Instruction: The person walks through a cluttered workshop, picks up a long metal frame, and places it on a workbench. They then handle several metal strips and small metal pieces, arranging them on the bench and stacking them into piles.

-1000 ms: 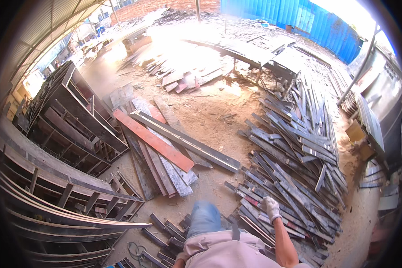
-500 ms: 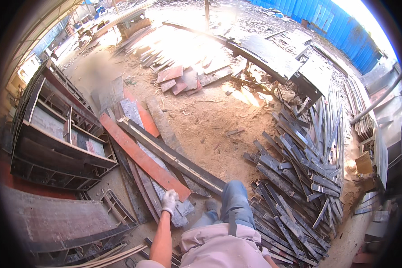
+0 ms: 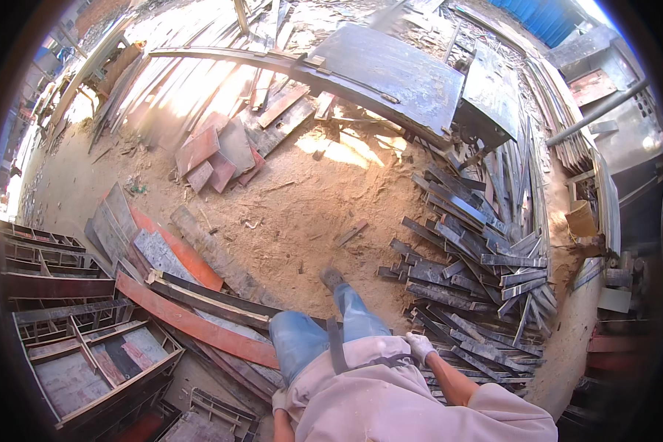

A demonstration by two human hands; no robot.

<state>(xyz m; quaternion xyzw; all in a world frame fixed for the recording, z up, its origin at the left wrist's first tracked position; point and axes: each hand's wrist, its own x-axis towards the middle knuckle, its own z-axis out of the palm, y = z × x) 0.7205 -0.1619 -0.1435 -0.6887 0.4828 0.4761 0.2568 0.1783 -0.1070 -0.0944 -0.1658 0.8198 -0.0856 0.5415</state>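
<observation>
My left hand [image 3: 279, 400], in a pale glove, hangs low beside my left hip, partly covered by my light shirt [image 3: 398, 401]. Its fingers are mostly hidden, so what it holds, if anything, does not show. Nearby, a long reddish-brown board [image 3: 199, 320] lies across the stack on the left, its near end reaching my left thigh. A dark beam with a pale strip [image 3: 206, 296] lies just beyond it. My right hand [image 3: 421, 347], also gloved, is at the right of my waist by the shirt's hem; I cannot make out its finger pose or any object in it.
Several dark narrow strips [image 3: 464, 287] are heaped on my right. Framed panels [image 3: 88, 361] stack up at left. Ahead, reddish offcuts [image 3: 217, 155] lie on sandy ground [image 3: 295, 228], behind them a long bench [image 3: 390, 74]. A metal pipe [image 3: 597, 114] slants at far right.
My left hand has moved from the end of the reddish-brown board back to my hip. My view has swung right, one foot is now farther forward, and my right hand has come into sight.
</observation>
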